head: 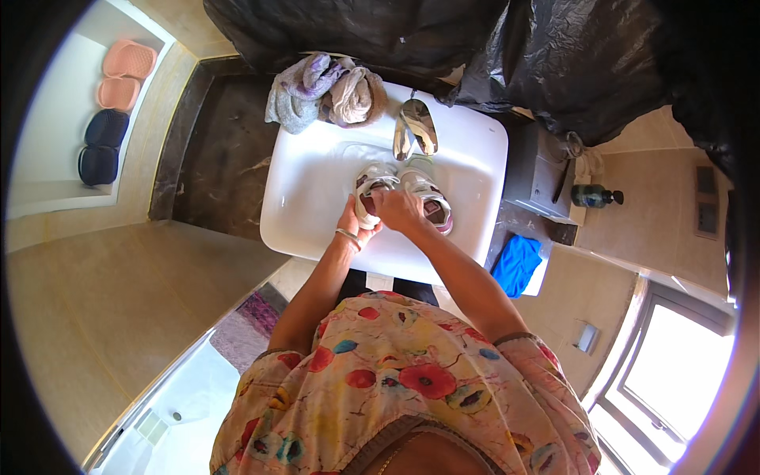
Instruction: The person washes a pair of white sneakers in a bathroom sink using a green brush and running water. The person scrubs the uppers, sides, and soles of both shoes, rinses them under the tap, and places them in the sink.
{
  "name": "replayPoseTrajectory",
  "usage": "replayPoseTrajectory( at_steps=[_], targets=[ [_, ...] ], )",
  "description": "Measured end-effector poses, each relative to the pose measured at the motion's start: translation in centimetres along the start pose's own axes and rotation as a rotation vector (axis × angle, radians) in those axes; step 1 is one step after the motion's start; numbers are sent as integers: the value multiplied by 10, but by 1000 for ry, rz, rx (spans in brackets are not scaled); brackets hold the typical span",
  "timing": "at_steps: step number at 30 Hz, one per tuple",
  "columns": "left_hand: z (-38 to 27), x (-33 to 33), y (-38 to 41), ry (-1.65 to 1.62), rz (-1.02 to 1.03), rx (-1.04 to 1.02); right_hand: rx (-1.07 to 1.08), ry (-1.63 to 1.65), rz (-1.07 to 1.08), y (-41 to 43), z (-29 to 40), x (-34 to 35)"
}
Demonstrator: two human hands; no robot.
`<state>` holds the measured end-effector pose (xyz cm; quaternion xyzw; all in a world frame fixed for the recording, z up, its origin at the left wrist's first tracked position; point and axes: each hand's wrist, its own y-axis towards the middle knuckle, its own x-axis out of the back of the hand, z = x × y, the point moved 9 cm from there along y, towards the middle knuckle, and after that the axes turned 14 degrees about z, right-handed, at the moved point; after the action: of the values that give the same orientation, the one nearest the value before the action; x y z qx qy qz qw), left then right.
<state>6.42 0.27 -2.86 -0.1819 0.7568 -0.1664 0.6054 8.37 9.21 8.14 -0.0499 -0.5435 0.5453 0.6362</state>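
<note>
A white sneaker (369, 205) with maroon parts is held up over the white washbasin (309, 237). My left hand (354, 224) cups it from below and the left side near the heel. Over its opening lies my right hand (401, 209), fingers bent at the shoe's collar; what the fingertips grasp is hidden. The second sneaker (428, 202), white with a maroon lining, rests in the basin just right of my right hand. Beyond both shoes stands a shiny metal faucet (415, 127).
Bunched cloths (323, 92) lie on the basin's back left rim. Black plastic sheeting (356, 29) hangs behind. To the right are a grey box (537, 169), a dark pump bottle (595, 196) and a blue cloth (516, 265). Slippers (107, 136) stand in a wall niche at left.
</note>
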Motion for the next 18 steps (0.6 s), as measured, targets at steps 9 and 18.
replayPoseTrajectory(
  at_steps=[9,18],
  targets=[
    [-3,11,-4,-64,-208,-27,183,0,167,-44,22,22],
    [-1,9,2,-70,-124,8,32,62,-51,0,-7,-6]
  ],
)
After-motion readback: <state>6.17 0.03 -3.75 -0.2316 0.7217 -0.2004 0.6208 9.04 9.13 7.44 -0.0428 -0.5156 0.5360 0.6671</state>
